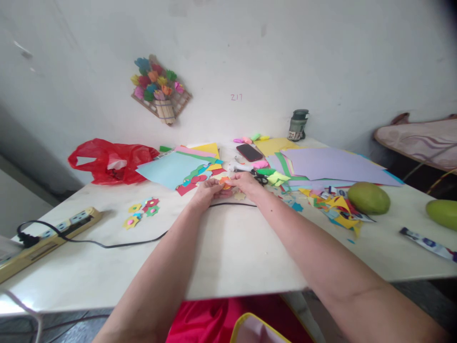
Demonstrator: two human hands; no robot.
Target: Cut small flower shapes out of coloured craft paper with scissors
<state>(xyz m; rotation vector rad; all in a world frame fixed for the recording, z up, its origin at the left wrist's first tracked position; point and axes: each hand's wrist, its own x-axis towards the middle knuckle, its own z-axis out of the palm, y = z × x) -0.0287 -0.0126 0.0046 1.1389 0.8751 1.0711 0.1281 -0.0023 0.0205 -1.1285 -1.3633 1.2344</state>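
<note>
Near the middle of the white table, both hands meet around a small orange paper piece (224, 181). My left hand (210, 191) has its fingers closed on the piece's left side. My right hand (243, 184) pinches it from the right, close to the left fingertips. Red, teal and yellow paper cutouts (200, 179) lie just beyond my left hand. Black-handled scissors (262, 179) and soft lumps of green and pink clay (277, 178) are beside my right hand. Several small paper flowers (133, 221) with round centres lie to the left.
A black cord (117, 246) runs from a power strip (50, 240) across the table, passing close below the hands. A red bag (114, 164), a phone (249, 152), coloured sheets (324, 163), paper scraps (339, 209), green fruit (369, 197) and a tube (428, 244) surround the work area.
</note>
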